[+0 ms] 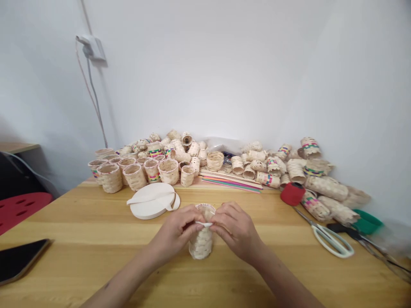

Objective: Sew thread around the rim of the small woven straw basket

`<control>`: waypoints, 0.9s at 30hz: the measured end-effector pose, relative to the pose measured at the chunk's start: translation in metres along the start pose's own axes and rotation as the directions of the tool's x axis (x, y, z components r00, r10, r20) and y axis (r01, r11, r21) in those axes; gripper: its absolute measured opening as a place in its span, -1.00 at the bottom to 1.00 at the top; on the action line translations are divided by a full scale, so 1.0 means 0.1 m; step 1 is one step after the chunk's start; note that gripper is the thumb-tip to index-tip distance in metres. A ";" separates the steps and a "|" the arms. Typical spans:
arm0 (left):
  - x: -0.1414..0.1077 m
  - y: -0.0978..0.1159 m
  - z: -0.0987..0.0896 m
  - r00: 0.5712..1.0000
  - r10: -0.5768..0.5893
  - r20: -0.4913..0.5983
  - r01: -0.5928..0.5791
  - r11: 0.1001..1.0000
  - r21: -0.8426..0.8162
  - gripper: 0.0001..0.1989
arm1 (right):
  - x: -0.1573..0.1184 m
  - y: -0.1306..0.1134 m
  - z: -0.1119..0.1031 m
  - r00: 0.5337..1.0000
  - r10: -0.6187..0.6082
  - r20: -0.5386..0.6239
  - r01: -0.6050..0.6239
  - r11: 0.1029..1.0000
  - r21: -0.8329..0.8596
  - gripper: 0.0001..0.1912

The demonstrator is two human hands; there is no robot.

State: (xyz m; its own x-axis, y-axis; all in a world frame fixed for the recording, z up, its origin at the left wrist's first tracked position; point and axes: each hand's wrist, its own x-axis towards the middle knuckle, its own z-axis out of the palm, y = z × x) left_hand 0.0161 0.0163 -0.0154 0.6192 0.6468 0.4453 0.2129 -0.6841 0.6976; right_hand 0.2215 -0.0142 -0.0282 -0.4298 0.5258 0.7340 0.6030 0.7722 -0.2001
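Note:
A small woven basket stands on the table in front of me, with stitching around part of its rim. At its near rim, my left hand pinches one end of a short white strip. The fingers of my right hand are closed on the strip's other end, close to the left fingertips. Both hands rest against the basket's upper edge, hiding parts of the rim. A flat roll of white ribbon lies behind my left hand.
Finished-looking woven baskets stand at the back left. Loose woven tubes are heaped along the wall. Coloured strips lie at the back middle. White-handled scissors, a red object and a green one are right. A phone lies left.

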 end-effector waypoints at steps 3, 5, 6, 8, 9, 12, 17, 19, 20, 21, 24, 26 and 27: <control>-0.01 0.02 -0.02 1.000 -0.004 0.011 0.004 1.000 -0.002 -0.81 | 0.01 0.03 -0.04 0.998 0.006 -0.060 -0.002 0.998 0.063 -0.81; -0.02 0.04 -0.04 1.000 -0.009 0.019 0.009 1.000 -0.001 -0.81 | 0.01 0.06 -0.07 0.995 0.009 -0.104 -0.002 0.998 0.068 -0.75; -0.03 0.04 -0.05 1.000 -0.011 0.021 0.011 1.000 0.002 -0.81 | 0.00 0.07 -0.07 0.994 0.008 -0.112 -0.001 0.998 0.063 -0.74; -0.04 0.04 -0.06 1.000 0.000 0.027 0.000 1.000 0.003 -0.81 | -0.01 0.07 -0.07 0.991 0.020 -0.131 -0.014 0.999 0.048 -0.75; -0.04 0.04 -0.05 0.999 0.016 0.033 -0.016 1.000 0.000 -0.80 | -0.01 0.07 -0.06 0.989 0.037 -0.147 -0.032 0.999 0.039 -0.78; -0.06 0.00 -0.01 0.998 0.046 0.047 -0.047 0.999 0.007 -0.83 | -0.02 0.06 -0.03 0.975 0.095 -0.199 -0.098 0.995 -0.005 -0.82; -0.06 -0.04 0.07 0.998 0.054 -0.020 -0.054 0.999 -0.002 -0.84 | -0.01 0.07 -0.04 0.981 -0.007 -0.195 0.000 0.999 -0.035 -0.78; -0.05 -0.02 0.06 0.998 0.048 -0.044 -0.049 0.998 -0.025 -0.82 | -0.01 0.06 -0.05 0.979 -0.018 -0.201 0.018 1.000 -0.005 -0.77; -0.05 0.00 0.05 0.998 0.036 -0.043 -0.037 0.999 -0.034 -0.81 | -0.01 0.06 -0.06 0.978 -0.016 -0.206 0.019 1.000 0.014 -0.76; -0.05 0.02 0.04 0.999 0.019 -0.033 -0.020 0.999 -0.042 -0.80 | -0.01 0.05 -0.07 0.977 -0.014 -0.211 0.021 0.999 0.034 -0.76; -0.04 0.04 -0.01 0.999 -0.034 0.014 0.035 0.997 -0.069 -0.80 | 0.00 0.02 -0.09 0.981 -0.010 -0.192 0.026 0.997 0.079 -0.77; -0.04 0.04 -0.03 0.998 -0.056 0.035 0.059 0.995 -0.079 -0.80 | 0.00 0.02 -0.10 0.989 -0.015 -0.148 0.028 0.996 0.085 -0.75; -0.04 0.03 -0.03 0.997 -0.063 0.037 0.066 0.995 -0.080 -0.81 | 0.00 0.02 -0.10 0.992 -0.024 -0.122 0.034 0.996 0.081 -0.73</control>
State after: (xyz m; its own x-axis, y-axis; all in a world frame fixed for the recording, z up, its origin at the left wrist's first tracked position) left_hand 0.0120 0.0127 -0.0134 0.6318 0.6757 0.3798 0.1921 -0.6111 0.7679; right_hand 0.2292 -0.0163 -0.0220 -0.3593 0.4597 0.8122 0.5316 0.8161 -0.2267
